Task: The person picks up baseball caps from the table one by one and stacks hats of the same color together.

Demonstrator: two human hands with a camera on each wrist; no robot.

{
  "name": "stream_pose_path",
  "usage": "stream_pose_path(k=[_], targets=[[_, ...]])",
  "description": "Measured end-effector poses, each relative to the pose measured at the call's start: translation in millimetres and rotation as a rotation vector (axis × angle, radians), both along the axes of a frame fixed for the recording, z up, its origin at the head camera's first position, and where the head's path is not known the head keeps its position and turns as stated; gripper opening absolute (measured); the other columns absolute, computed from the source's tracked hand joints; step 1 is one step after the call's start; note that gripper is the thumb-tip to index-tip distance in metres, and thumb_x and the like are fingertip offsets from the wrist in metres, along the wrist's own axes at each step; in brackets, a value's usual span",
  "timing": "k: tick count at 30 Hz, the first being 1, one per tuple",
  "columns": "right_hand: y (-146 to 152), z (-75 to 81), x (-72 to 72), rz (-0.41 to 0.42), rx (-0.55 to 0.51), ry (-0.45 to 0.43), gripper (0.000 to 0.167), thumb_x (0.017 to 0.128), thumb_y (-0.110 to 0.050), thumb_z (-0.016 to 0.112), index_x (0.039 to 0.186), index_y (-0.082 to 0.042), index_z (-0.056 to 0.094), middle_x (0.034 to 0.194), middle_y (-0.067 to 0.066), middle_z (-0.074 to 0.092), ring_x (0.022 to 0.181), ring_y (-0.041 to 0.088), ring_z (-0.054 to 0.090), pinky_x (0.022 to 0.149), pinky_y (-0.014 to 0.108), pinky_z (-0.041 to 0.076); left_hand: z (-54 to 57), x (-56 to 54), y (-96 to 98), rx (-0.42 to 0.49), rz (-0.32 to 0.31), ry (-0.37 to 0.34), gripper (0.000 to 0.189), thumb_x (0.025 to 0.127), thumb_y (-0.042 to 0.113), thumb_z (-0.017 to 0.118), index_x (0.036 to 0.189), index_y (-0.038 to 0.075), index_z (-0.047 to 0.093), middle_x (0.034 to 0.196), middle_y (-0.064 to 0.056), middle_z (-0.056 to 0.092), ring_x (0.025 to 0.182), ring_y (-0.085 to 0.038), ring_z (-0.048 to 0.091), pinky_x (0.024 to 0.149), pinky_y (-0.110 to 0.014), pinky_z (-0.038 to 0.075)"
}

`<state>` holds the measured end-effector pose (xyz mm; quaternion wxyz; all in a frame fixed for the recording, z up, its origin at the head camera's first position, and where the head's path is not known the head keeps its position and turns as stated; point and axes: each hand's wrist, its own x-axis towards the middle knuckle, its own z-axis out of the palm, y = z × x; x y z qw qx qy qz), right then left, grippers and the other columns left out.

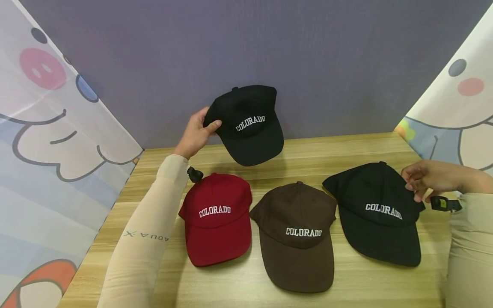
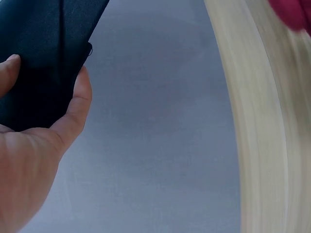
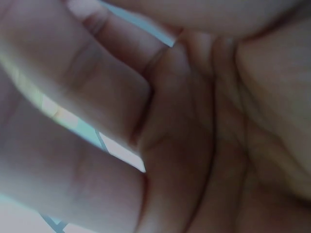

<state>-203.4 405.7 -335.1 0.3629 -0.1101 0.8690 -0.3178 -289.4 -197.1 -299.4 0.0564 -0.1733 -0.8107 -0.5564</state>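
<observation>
My left hand [image 1: 198,134] holds a black cap [image 1: 250,115] lettered COLORADO above the back of the table, thumb on its front and fingers behind its left side. In the left wrist view the dark cloth of this cap [image 2: 39,63] lies between thumb and fingers. A second black cap [image 1: 379,209] lies at the right of the table, brim toward me. My right hand [image 1: 431,177] is at its right side, fingers loosely bent and fingertips right at the crown's edge. The right wrist view shows bent fingers and palm, with no cloth between them.
On the wooden table [image 1: 215,286], a red cap [image 1: 217,196] and a brown cap [image 1: 296,209] lie side by side, brims toward me. A grey panel [image 1: 308,55] stands along the back edge. Cartoon-printed sheets [image 1: 34,141] flank both sides.
</observation>
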Motion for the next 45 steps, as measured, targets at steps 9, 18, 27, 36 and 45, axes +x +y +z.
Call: stream_pose_path(k=[9, 18, 27, 36, 45], targets=[[5.7, -3.4, -2.9, 0.028, -0.048, -0.036, 0.012, 0.09, 0.012, 0.044, 0.092, 0.001, 0.044, 0.086, -0.007, 0.054, 0.075, 0.013, 0.068, 0.061, 0.032, 0.057, 5.2, 3.4, 14.6, 0.06, -0.05, 0.014, 0.022, 0.101, 0.008, 0.063, 0.122, 0.008, 0.064, 0.114, -0.006, 0.069, 0.097, -0.017, 0.069, 0.085, -0.034, 0.059], [2.3, -0.1, -1.0, 0.018, -0.008, -0.006, 0.006, 0.101, 0.003, 0.045, 0.097, 0.004, 0.051, 0.089, -0.005, 0.057, 0.076, 0.012, 0.065, 0.062, 0.033, 0.058, 11.8, 7.6, 29.5, 0.115, -0.091, 0.023, 0.024, 0.1, 0.002, 0.062, 0.124, 0.003, 0.063, 0.113, -0.006, 0.069, 0.094, -0.015, 0.071, 0.082, -0.033, 0.06], [-2.4, 3.8, -1.1, 0.01, 0.03, 0.02, 0.012, 0.105, -0.004, 0.047, 0.103, 0.005, 0.054, 0.089, -0.006, 0.057, 0.078, 0.01, 0.063, 0.064, 0.033, 0.059, 13.0, 8.5, 45.6, 0.156, -0.139, 0.004, 0.025, 0.1, 0.001, 0.062, 0.125, 0.002, 0.063, 0.108, -0.004, 0.07, 0.095, -0.016, 0.07, 0.082, -0.034, 0.06], [-2.8, 3.2, -4.0, 0.004, 0.01, 0.004, 0.013, 0.104, -0.003, 0.045, 0.104, 0.007, 0.054, 0.088, -0.005, 0.06, 0.079, 0.01, 0.064, 0.064, 0.034, 0.058, 13.1, 8.6, 59.0, 0.155, -0.163, -0.016, 0.023, 0.1, 0.002, 0.061, 0.123, 0.003, 0.062, 0.116, -0.006, 0.067, 0.097, -0.017, 0.068, 0.086, -0.037, 0.06], [-4.7, 2.0, -5.4, -0.007, 0.013, 0.004, 0.013, 0.104, -0.003, 0.045, 0.104, 0.007, 0.053, 0.088, -0.004, 0.061, 0.078, 0.01, 0.064, 0.064, 0.034, 0.059, 12.3, 10.2, 70.2, 0.138, -0.171, -0.026, 0.031, 0.1, 0.003, 0.061, 0.131, 0.0, 0.059, 0.122, -0.012, 0.066, 0.098, -0.015, 0.068, 0.087, -0.038, 0.06]])
